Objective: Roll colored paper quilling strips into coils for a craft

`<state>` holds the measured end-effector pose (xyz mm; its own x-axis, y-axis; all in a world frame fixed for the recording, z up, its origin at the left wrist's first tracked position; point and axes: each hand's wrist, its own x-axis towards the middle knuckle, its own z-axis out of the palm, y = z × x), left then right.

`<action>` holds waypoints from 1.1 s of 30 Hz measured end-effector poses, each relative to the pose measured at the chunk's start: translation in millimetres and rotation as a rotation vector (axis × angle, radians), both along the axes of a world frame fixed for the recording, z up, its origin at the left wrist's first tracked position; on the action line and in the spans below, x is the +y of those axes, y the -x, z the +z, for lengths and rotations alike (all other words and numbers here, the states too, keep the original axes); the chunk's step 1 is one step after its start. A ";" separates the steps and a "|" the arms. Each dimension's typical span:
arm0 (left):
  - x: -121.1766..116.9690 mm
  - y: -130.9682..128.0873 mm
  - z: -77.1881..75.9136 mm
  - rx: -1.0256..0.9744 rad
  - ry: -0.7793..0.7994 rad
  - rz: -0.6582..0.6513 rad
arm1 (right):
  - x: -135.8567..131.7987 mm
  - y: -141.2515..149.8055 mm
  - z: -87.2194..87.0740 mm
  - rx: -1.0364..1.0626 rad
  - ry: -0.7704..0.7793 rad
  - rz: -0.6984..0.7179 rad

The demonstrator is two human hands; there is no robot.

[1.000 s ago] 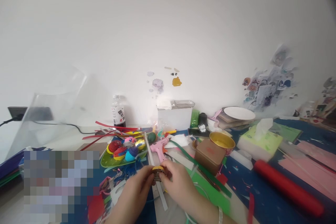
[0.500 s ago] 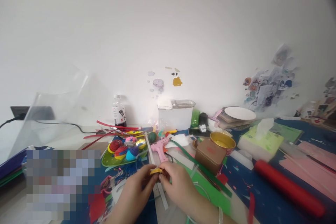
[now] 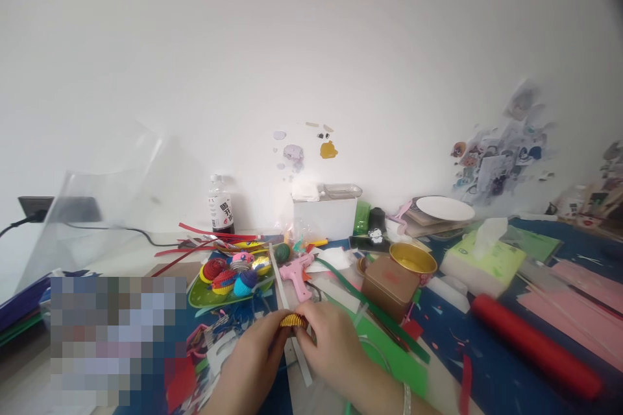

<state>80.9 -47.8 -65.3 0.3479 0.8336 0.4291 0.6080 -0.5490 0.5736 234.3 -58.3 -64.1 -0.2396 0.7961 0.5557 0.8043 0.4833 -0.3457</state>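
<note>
A small gold ribbed piece [image 3: 293, 321], dark reddish at one end, is pinched between my two hands low in the middle of the view. My left hand [image 3: 257, 350] closes on its left side with thumb and fingers. From the right, my right hand [image 3: 328, 340] grips the other end; its fingers hide part of the piece. Just beyond the hands lies a pink glue gun [image 3: 296, 277]. Left of that, a green leaf-shaped dish [image 3: 200, 297] holds several bright egg-shaped pieces with ribbed surfaces. A pale strip [image 3: 302, 363] passes beneath the hands.
A brown box [image 3: 389, 288], a gold tin [image 3: 413, 260] and a tissue pack [image 3: 481, 259] stand to the right. Nearer lies a red roll [image 3: 535, 347]. Green sheet [image 3: 399, 363] and scraps cover the table. A bottle [image 3: 221, 207] stands by the wall.
The gold piece has turned slightly and shows more of its ribbed face. Both hands have shifted very little and still hold it.
</note>
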 end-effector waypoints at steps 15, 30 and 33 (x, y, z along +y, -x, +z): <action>0.3 1.0 -5.3 0.027 -0.220 0.009 | -3.5 1.4 4.4 -0.068 -0.024 -0.009; -1.2 2.2 -1.3 0.020 -0.037 0.028 | 3.5 -5.0 6.6 -0.122 0.031 0.033; -4.2 -2.3 7.9 -0.063 0.153 -0.032 | 2.1 -5.5 10.5 -0.054 0.077 0.054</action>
